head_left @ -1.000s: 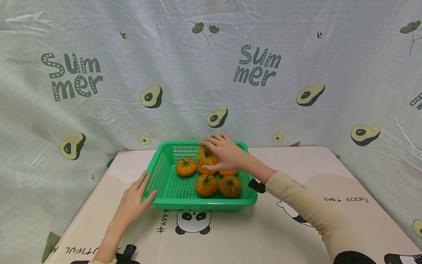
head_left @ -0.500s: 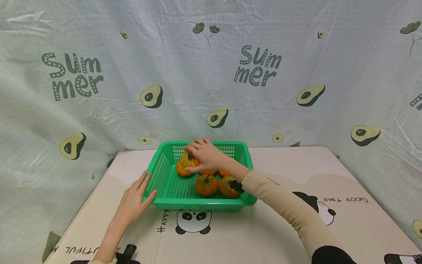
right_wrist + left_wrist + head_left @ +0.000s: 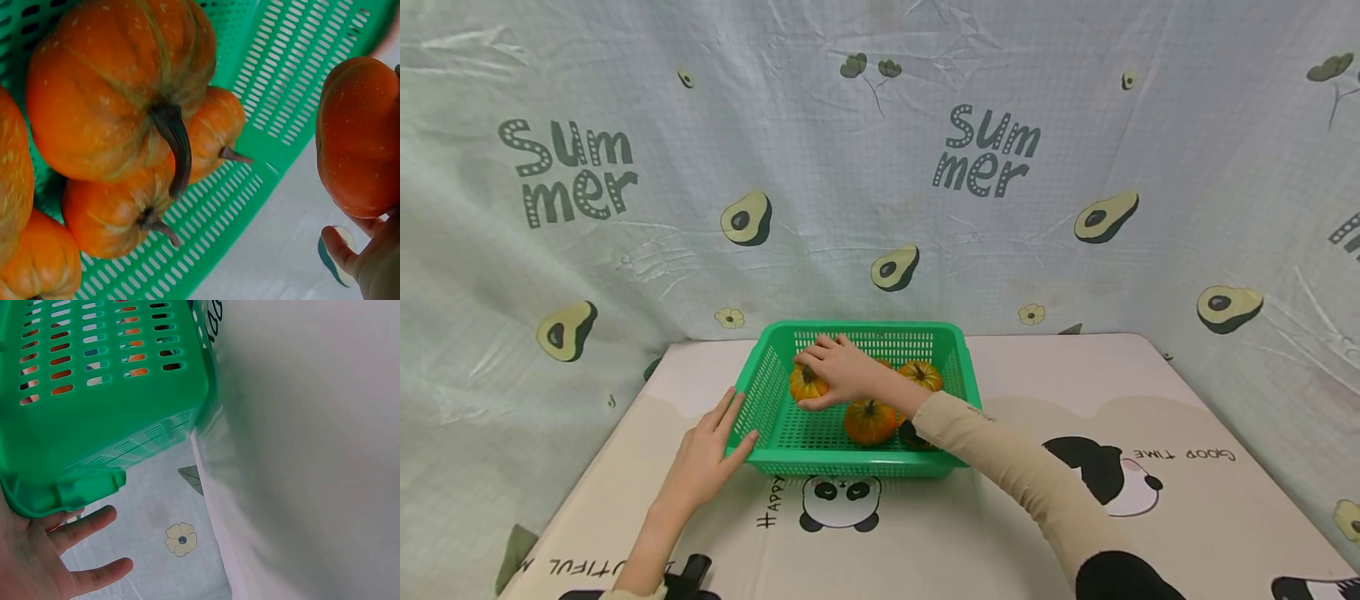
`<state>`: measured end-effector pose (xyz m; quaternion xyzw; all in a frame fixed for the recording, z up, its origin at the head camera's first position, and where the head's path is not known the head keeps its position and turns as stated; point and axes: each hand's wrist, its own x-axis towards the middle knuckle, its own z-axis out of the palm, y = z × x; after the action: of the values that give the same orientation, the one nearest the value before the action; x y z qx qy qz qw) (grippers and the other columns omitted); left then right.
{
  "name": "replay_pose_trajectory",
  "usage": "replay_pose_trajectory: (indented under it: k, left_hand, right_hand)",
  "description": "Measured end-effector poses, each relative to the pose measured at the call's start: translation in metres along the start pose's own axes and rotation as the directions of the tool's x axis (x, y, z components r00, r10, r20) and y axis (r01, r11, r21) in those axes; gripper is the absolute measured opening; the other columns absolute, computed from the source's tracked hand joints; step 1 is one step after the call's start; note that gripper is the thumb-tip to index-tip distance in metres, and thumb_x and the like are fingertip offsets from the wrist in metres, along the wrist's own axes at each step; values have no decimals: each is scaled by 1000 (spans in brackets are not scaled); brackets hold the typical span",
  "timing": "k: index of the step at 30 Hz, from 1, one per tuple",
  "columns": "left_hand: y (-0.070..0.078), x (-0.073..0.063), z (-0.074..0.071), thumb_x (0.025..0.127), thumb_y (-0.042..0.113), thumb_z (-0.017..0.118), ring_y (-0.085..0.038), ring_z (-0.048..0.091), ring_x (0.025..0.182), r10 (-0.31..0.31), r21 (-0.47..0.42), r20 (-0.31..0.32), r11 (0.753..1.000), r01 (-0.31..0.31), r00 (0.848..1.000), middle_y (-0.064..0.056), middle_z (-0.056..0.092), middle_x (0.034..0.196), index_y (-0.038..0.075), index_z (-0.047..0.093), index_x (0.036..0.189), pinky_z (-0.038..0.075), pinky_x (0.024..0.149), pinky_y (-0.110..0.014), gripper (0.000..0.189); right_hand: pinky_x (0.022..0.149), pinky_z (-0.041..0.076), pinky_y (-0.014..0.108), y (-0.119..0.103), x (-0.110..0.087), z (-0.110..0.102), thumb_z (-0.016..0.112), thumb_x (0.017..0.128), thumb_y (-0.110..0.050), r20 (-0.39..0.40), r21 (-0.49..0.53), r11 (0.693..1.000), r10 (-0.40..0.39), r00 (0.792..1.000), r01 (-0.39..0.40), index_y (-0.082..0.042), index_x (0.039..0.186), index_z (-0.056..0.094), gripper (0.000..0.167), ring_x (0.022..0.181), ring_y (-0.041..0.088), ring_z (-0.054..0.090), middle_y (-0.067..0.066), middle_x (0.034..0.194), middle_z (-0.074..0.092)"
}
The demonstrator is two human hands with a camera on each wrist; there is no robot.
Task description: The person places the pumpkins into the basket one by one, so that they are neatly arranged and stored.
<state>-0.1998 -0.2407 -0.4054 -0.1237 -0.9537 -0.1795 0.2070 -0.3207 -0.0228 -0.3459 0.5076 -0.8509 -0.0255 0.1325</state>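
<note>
My right hand [image 3: 842, 371] grips a small orange pumpkin [image 3: 806, 385] at the left part of a green slotted plastic basket [image 3: 865, 459]. In the right wrist view the held pumpkin [image 3: 359, 137] appears at the right edge, with fingertips below it. More pumpkins lie in the basket, among them one near the front [image 3: 869, 422] and one at the back right [image 3: 921, 374]; my forearm partly covers others. My left hand [image 3: 702, 462] rests on the basket's left rim, fingers spread. The left wrist view shows its straight fingers [image 3: 103, 575] beside the green rim.
The basket stands on a table [image 3: 880, 550] with a pale printed cover of pandas and lettering. Behind it hangs a light curtain [image 3: 820, 150] with avocado prints. A black wrist strap [image 3: 688, 575] sits on my left wrist.
My right hand has moved left and slightly lower with the pumpkin, from the basket's back middle to its left part. More of the back-right pumpkin now shows. My left hand stays on the rim.
</note>
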Motion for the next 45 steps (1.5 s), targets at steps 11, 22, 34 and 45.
replay_pose_trajectory:
  k: [11,22,34,45]
  left_hand:
    - [0,1,0,89,34,49,-45,45,112,-17,2,16,1000,17,1000,-23,31,141,-2,34,136,39,86,-56,61]
    - [1,0,0,89,33,50,-45,45,112,-12,-6,6,1000,12,1000,-24,32,140,-2,35,135,39,86,-56,60]
    - [0,0,1,89,33,49,-45,45,113,-14,-2,16,1000,14,1000,-24,31,141,-2,34,136,39,86,-57,60]
    - [1,0,0,89,33,50,-45,45,112,-12,-1,7,1000,12,1000,-23,31,141,-2,34,136,39,86,-56,60]
  right_hand:
    - [87,35,34,-3,5,21,49,78,-63,106,-89,996,-22,994,32,-18,130,45,68,106,14,41,-5,127,50]
    - [94,35,42,2,6,30,60,72,-61,188,21,998,-63,980,60,-19,126,48,70,111,15,42,-3,122,53]
    - [90,36,38,1,7,38,60,69,-64,204,-1,996,-90,975,92,-21,125,48,72,110,13,41,-6,119,54]
    - [96,35,41,1,9,40,60,69,-64,223,4,996,-86,971,87,-22,129,45,75,116,14,42,-5,125,51]
